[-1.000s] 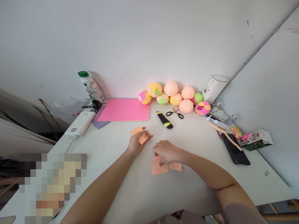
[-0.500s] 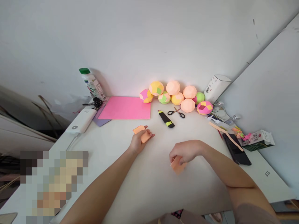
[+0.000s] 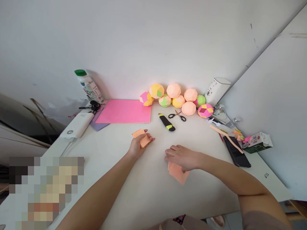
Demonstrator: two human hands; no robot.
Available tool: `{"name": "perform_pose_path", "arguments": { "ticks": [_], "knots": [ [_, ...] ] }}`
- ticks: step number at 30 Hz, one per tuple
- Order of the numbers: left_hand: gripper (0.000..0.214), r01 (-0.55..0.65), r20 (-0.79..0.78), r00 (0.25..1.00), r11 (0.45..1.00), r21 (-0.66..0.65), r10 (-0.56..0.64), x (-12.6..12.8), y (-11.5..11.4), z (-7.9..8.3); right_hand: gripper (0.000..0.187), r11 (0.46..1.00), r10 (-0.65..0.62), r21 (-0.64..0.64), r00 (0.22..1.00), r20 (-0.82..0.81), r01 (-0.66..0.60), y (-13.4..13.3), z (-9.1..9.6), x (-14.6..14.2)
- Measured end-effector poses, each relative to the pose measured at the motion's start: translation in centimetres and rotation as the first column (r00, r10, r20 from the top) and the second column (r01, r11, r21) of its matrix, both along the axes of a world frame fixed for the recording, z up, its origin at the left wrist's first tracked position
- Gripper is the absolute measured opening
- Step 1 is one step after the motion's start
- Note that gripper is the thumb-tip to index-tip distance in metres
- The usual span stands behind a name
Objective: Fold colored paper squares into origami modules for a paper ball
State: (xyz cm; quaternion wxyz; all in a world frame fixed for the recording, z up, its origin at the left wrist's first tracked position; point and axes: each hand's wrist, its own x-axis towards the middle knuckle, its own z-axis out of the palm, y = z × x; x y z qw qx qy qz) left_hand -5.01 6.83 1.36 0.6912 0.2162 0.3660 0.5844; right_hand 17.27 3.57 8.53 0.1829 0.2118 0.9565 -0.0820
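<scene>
My left hand [image 3: 139, 143] is closed around a piece of folded peach paper [image 3: 144, 140], thumb across its near face, just above the table. To the right, my right hand [image 3: 181, 158] is bent over several overlapping peach paper pieces [image 3: 178, 175], its thumb against them and its fingers pointing left. The fingers' undersides are hidden, as is the upper part of those papers. Beyond the hands lie a black and lime utility knife [image 3: 167, 122] and a pair of open scissors [image 3: 177, 115].
Several faceted paper balls [image 3: 173, 90] line the wall beside a pink sheet [image 3: 124, 111]. At left stand a green-capped bottle [image 3: 90, 88] and a white power bank [image 3: 78, 124]. A phone [image 3: 236, 151], a peach strip [image 3: 226, 138] and a small carton [image 3: 257, 142] are at right.
My right hand has turned and flattened over its peach papers, uncovering more of them. My left hand keeps its grip on the folded paper. The view has shifted slightly to the right.
</scene>
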Motion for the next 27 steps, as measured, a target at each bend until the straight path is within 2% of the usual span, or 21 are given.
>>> {"name": "perform_pose_path", "arguments": {
  "ticks": [5, 9, 11, 13, 15, 16, 17, 18, 19, 20, 21, 22, 23, 24, 25, 27],
  "knots": [
    [0.03, 0.015, 0.008, 1.0, 1.0, 0.015, -0.015, 0.1, 0.0, -0.1, 0.049, 0.996, 0.014, 0.09, 0.995, 0.096, -0.022, 0.5, -0.6, -1.6],
    [0.031, 0.024, 0.026, 0.999, 1.0, 0.017, -0.024, 0.1, 0.0, -0.2, 0.039, 0.998, 0.013, 0.06, 0.986, 0.167, -0.024, 0.7, -0.7, -2.0],
    [0.031, 0.022, 0.031, 0.999, 1.0, 0.022, -0.023, 0.1, 0.0, -0.2, 0.032, 1.0, 0.004, 0.009, 0.985, 0.171, -0.005, 0.8, -0.7, -1.6],
    [0.031, 0.025, 0.04, 0.999, 0.999, 0.032, -0.026, 0.0, 0.1, -0.3, 0.027, 0.994, -0.052, -0.087, 0.988, 0.147, 0.065, 1.0, -0.7, -0.9],
    [0.032, 0.031, 0.047, 0.998, 0.999, 0.041, -0.033, 0.0, 0.1, -0.3, 0.024, 0.953, -0.171, -0.237, 0.98, 0.096, 0.19, 1.5, -0.8, -0.1],
    [0.032, 0.034, 0.051, 0.998, 0.998, 0.044, -0.036, 0.0, 0.1, -0.4, 0.021, 0.91, -0.261, -0.32, 0.964, 0.05, 0.263, 1.9, -0.9, 0.2],
    [0.032, 0.036, 0.054, 0.998, 0.998, 0.046, -0.039, 0.0, 0.1, -0.4, 0.018, 0.852, -0.369, -0.404, 0.929, -0.014, 0.333, 2.3, -1.0, 0.2],
    [0.032, 0.033, 0.056, 0.998, 0.999, 0.043, -0.035, 0.0, 0.1, -0.4, 0.016, 0.78, -0.499, -0.487, 0.86, -0.105, 0.393, 2.9, -1.2, 0.1],
    [0.033, 0.026, 0.058, 0.998, 0.999, 0.035, -0.028, 0.0, 0.0, -0.3, 0.017, 0.695, -0.633, -0.573, 0.748, -0.2, 0.435, 3.4, -1.5, -0.4],
    [0.035, 0.028, 0.062, 0.998, 0.999, 0.026, -0.029, 0.1, -0.1, -0.2, 0.022, 0.596, -0.756, -0.668, 0.59, -0.282, 0.445, 4.0, -1.9, -1.0],
    [0.039, 0.047, 0.07, 0.996, 0.999, 0.022, -0.048, 0.3, -0.2, -0.1, 0.025, 0.503, -0.843, -0.766, 0.424, -0.333, 0.399, 4.6, -2.3, -1.9],
    [0.045, 0.089, 0.082, 0.993, 0.996, 0.03, -0.091, 0.4, -0.4, 0.0, 0.027, 0.446, -0.882, -0.839, 0.313, -0.353, 0.312, 5.1, -2.9, -3.0],
    [0.051, 0.141, 0.095, 0.985, 0.989, 0.045, -0.145, 0.6, -0.5, 0.2, 0.029, 0.42, -0.897, -0.872, 0.261, -0.357, 0.252, 5.6, -3.4, -4.1],
    [0.057, 0.211, 0.105, 0.97, 0.974, 0.082, -0.219, 0.7, -0.7, 0.3, 0.029, 0.413, -0.9, -0.877, 0.26, -0.351, 0.246, 6.0, -4.0, -5.3],
    [0.06, 0.259, 0.107, 0.957, 0.959, 0.117, -0.271, 0.9, -0.8, 0.4, 0.027, 0.424, -0.901, -0.846, 0.24, -0.361, 0.322, 6.3, -4.5, -6.3],
    [0.054, 0.215, 0.091, 0.97, 0.971, 0.107, -0.225, 1.2, -1.0, 0.5, 0.019, 0.466, -0.885, -0.77, 0.238, -0.4, 0.436, 6.4, -5.2, -7.9]
  ]
}}
